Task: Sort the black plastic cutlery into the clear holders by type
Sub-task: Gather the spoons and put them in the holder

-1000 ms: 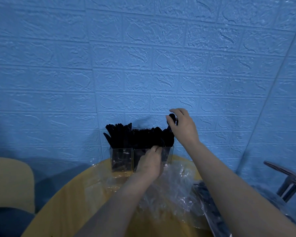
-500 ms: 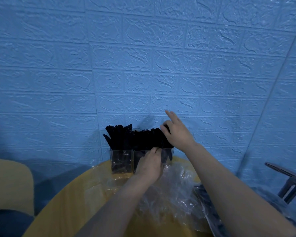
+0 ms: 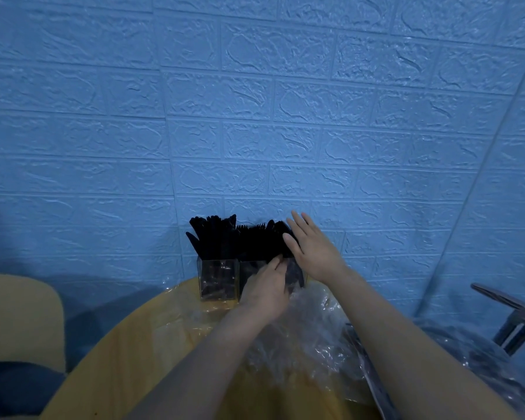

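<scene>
Looks near done: black cutlery stands packed in clear holders at table's far edge, your right hand flat-fingered vs. the tops, left hand fingertips on holder front, grip unclear; leftovers maybe in plastic wrap.

A blue brick-textured wall is filling the upper view from 9 through 3 o'clock; a round yellow table is sitting at 6 o'clock; crumpled clear plastic wrap is lying on it; a beige chair back is showing at 8 o'clock; a metal chair frame is standing at 4 o'clock.
</scene>
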A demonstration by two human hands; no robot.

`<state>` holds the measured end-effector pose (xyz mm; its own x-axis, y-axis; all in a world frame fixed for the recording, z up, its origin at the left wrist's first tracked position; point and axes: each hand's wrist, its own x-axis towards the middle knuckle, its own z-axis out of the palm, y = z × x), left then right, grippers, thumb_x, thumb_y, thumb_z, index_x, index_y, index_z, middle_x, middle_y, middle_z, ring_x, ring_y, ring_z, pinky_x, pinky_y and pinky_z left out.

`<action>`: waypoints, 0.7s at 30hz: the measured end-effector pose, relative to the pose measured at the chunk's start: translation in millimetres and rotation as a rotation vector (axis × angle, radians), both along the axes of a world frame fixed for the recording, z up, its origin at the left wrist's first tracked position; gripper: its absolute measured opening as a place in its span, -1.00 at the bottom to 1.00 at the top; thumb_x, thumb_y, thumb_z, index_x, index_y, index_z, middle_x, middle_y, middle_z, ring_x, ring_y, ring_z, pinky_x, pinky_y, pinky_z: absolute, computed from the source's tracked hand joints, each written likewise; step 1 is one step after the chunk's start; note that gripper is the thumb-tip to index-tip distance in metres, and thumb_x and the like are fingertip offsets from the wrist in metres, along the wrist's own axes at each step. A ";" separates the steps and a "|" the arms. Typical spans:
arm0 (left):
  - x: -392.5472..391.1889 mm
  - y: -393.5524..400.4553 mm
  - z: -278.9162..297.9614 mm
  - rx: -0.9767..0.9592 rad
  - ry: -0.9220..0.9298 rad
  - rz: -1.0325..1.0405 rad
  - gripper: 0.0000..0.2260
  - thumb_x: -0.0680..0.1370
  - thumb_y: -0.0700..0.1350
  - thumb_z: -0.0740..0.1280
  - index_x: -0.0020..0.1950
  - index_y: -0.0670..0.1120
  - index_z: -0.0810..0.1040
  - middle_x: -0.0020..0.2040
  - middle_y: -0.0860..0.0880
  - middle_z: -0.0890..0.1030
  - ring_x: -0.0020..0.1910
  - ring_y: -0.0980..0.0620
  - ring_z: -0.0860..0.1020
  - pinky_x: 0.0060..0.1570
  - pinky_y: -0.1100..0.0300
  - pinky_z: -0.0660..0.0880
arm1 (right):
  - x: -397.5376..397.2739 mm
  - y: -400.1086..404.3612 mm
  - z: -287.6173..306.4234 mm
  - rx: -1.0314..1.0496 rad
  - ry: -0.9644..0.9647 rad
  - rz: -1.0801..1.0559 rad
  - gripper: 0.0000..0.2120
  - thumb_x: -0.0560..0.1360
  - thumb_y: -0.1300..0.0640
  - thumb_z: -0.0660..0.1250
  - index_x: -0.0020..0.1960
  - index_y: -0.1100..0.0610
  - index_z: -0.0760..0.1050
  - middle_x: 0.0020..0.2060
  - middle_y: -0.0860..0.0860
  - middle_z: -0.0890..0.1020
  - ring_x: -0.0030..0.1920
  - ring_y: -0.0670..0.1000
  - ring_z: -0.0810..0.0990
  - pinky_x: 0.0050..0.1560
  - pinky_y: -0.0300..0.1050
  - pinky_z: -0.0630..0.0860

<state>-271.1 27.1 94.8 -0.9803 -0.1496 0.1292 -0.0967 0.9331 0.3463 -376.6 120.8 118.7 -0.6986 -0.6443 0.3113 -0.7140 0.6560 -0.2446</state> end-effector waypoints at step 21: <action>103.2 -124.1 -71.6 0.133 -0.180 0.429 -0.52 0.65 0.06 0.00 0.56 -0.02 0.04 0.56 -0.13 0.03 0.54 -0.13 -0.02 0.48 -0.01 -0.02 | 103.7 15.3 -71.4 0.352 -0.422 -0.265 -0.18 0.49 -0.44 -0.13 0.55 -0.01 -0.28 0.54 0.08 -0.22 0.52 0.28 -0.10 0.46 0.26 -0.13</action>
